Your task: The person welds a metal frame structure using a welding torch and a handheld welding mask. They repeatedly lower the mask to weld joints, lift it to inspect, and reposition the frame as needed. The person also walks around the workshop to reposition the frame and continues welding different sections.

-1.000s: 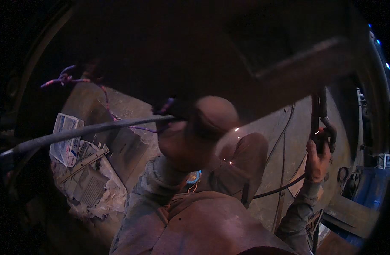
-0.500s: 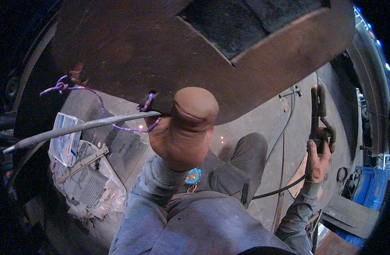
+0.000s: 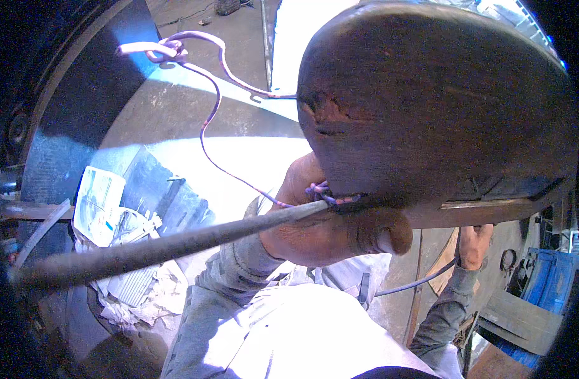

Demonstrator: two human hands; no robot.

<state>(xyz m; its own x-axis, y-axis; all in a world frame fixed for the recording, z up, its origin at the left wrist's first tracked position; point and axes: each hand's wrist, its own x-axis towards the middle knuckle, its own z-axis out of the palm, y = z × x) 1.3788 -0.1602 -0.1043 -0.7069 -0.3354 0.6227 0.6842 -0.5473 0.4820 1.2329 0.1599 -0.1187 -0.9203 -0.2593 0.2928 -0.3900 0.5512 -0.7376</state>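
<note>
the brown shield (image 3: 428, 114) is nearest to you, big, dark and rounded at its upper left, its lower left corner sitting right against your left hand (image 3: 314, 230); the shield rises from that hand and reaches out to its right. the hand is closed on the shield's lower left corner: the thumb folds across in front, just below the bottom edge, while the other fingers are mostly hidden behind it. a grey rod (image 3: 175, 245) meets the shield at that same corner, touching your hand, and runs out to the left of the shield, slanting down. a narrow window (image 3: 510, 188) shows along the shield's lower right part. a purple cord (image 3: 217, 95) is knotted at the corner, loops out to the left of the shield and comes back to its left edge.

your right hand (image 3: 474, 246) is just below the shield's lower right part, its fingers largely covered, so you cannot tell here how far it is closed or what it grips. a black cable (image 3: 422, 283) runs up to it, below the shield.

farther down, left of the shield, are a white box (image 3: 98, 205) and crumpled wrapping (image 3: 155, 300); blue material (image 3: 545, 278) lies below the shield's right end.
</note>
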